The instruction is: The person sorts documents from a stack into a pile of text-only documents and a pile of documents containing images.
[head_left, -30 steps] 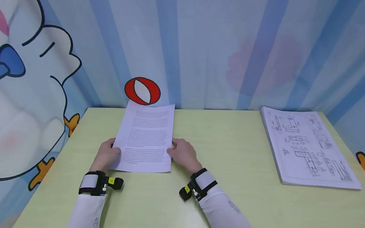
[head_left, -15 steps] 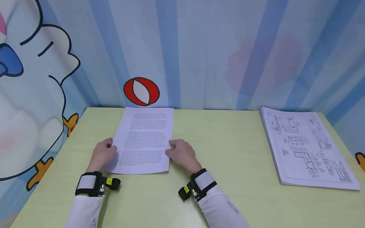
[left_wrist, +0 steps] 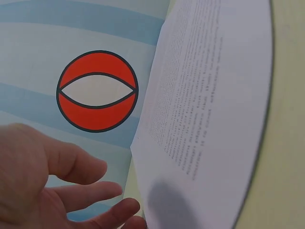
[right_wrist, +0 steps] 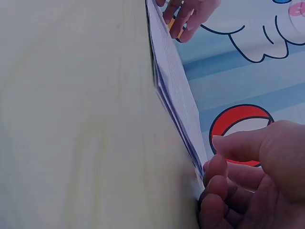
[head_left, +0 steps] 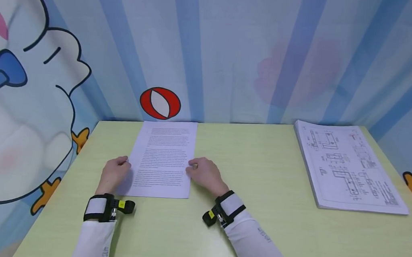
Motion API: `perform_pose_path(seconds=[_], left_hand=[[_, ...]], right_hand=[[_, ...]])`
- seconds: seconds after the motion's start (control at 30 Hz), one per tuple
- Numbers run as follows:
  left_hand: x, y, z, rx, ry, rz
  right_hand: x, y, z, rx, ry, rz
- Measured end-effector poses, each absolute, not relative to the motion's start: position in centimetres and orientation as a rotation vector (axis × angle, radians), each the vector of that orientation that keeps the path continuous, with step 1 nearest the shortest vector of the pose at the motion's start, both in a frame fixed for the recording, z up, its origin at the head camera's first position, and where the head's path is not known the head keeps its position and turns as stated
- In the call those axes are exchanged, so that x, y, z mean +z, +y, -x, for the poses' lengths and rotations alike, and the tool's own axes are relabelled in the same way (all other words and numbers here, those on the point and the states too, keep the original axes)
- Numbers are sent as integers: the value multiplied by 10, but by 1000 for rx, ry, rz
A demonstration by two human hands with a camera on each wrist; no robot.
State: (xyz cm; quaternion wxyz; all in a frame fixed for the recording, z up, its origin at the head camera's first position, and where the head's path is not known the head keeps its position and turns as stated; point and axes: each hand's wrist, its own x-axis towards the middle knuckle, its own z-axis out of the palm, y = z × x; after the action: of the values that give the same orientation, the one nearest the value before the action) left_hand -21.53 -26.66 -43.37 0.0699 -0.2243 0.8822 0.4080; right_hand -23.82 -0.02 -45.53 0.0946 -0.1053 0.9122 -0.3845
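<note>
A thin stack of printed paper point(head_left: 161, 161) lies on the left half of the table, its text facing up. Beside its left edge is my left hand point(head_left: 113, 174). In the left wrist view that hand's thumb and fingers point(left_wrist: 83, 164) are relaxed and spread apart, holding nothing, and a shadow falls on the page. My right hand point(head_left: 207, 175) is at the right edge of the stack. In the right wrist view its loosely bent fingers point(right_wrist: 217, 186) are right at the sheets' edge, while the thumb stands away from the paper.
A thicker pile of paper point(head_left: 351, 172) with technical drawings stands at the right of the light table point(head_left: 247, 156). Behind the table hangs a blue striped curtain point(head_left: 233, 54) with cartoon figures and a red and white ball print point(head_left: 160, 103).
The stack has come down toward me and now lies flat. Both hands have loosened their pinch on its sides, and the left hand has shifted slightly left.
</note>
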Motion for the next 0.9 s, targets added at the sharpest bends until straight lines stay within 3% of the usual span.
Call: perform_pose_path(seconds=[0.4, 0.9], left_hand=[[-418, -232, 219, 1370, 2794, 541], [-421, -155, 235, 1476, 2930, 48]], right_hand=[[-437, 36, 245, -1410, 2578, 307], [-419, 115, 250, -1158, 2940, 343]])
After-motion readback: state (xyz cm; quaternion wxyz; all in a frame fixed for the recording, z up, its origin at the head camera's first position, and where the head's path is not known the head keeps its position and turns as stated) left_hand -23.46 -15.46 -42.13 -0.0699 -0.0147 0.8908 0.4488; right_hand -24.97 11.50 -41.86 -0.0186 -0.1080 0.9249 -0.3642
